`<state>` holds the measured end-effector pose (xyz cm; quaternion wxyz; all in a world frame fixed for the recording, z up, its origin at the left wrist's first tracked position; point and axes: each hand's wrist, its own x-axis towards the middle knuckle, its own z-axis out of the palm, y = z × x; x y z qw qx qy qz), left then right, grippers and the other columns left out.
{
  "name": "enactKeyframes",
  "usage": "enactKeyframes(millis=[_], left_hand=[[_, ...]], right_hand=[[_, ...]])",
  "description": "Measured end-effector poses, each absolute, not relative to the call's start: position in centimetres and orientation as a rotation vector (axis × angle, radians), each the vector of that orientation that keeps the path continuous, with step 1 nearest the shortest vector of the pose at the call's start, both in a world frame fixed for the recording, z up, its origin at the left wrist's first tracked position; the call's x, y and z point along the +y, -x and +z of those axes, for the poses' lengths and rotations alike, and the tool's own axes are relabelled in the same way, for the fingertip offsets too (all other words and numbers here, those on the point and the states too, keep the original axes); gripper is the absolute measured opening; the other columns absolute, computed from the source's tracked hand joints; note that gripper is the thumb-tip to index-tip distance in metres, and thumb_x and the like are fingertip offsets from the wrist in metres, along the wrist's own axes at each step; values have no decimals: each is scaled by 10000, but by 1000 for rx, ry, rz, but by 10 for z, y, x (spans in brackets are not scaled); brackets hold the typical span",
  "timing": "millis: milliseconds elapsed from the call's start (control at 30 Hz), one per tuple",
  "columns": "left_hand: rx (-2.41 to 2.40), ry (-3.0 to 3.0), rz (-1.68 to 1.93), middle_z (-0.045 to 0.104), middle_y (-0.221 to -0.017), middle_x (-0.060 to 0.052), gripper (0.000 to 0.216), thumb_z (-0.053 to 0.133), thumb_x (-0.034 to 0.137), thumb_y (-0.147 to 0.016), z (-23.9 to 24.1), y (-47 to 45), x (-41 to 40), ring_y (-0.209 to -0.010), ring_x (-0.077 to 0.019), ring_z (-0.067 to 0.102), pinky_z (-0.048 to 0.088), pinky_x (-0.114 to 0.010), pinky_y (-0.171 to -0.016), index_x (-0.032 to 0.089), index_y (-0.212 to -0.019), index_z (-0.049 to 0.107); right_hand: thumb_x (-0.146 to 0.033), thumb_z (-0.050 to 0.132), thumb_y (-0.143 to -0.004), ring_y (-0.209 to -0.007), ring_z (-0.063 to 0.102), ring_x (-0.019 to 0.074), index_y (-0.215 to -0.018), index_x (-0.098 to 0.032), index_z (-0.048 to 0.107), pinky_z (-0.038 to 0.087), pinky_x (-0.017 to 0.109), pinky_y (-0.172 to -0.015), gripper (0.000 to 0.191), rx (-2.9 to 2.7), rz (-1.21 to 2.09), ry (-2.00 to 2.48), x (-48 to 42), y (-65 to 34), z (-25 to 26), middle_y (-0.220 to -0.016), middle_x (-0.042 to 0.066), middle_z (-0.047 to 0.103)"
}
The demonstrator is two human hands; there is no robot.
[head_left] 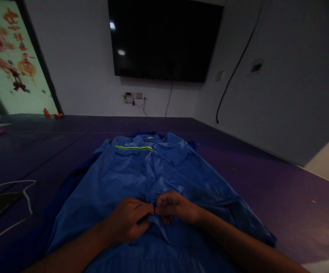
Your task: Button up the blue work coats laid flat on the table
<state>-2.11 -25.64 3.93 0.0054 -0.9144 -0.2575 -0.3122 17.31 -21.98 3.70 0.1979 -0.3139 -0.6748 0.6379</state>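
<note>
The purple floor (238, 155) holds a big blue shirt (116, 178). It lies face up at the near edge, in the middle, with its collar (149, 138) toward the far edge. The left hand (132, 220) pinches the shirt's front flap. The right hand (177, 206) is just beside it, fingers bent on the same flap; I cannot tell if it grips. Near the floor's left edge is a dark flat thing (1, 208) with a white cord (27, 195) around it. Small buttons (152, 180) run down the shirt.

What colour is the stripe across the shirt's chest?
The stripe is yellow-green, best seen in the head view.
</note>
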Motion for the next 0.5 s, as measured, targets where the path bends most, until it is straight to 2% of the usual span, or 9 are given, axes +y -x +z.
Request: enactKeyframes(millis=[200, 367, 500], left_hand=[[-802, 2870, -978, 594, -604, 15, 111, 440, 136, -737, 37, 22, -255, -502, -103, 515, 342, -227, -508, 174, -798, 523], [-753, 2854, -995, 638, -700, 3, 136, 445, 133, -763, 35, 22, -257, -599, -113, 566, 367, -236, -565, 179, -849, 538], [-729, 2861, -942, 616, -651, 15, 153, 436, 127, -768, 35, 22, -258, -577, -110, 554, 353, -238, -550, 184, -851, 551]], right_hand=[[-479, 642, -656, -404, 484, 58, -684, -126, 537, 317, 166, -395, 370, -1861, 1832, 886, -219, -173, 38, -487, -42, 544], [-469, 634, -670, -396, 477, 52, -697, -121, 545, 310, 164, -395, 361, -1839, 1840, 872, -217, -173, 34, -487, -40, 549], [-463, 627, -683, -394, 467, 48, -690, -122, 537, 303, 166, -397, 353, -1848, 1850, 868, -217, -173, 33, -488, -42, 546]])
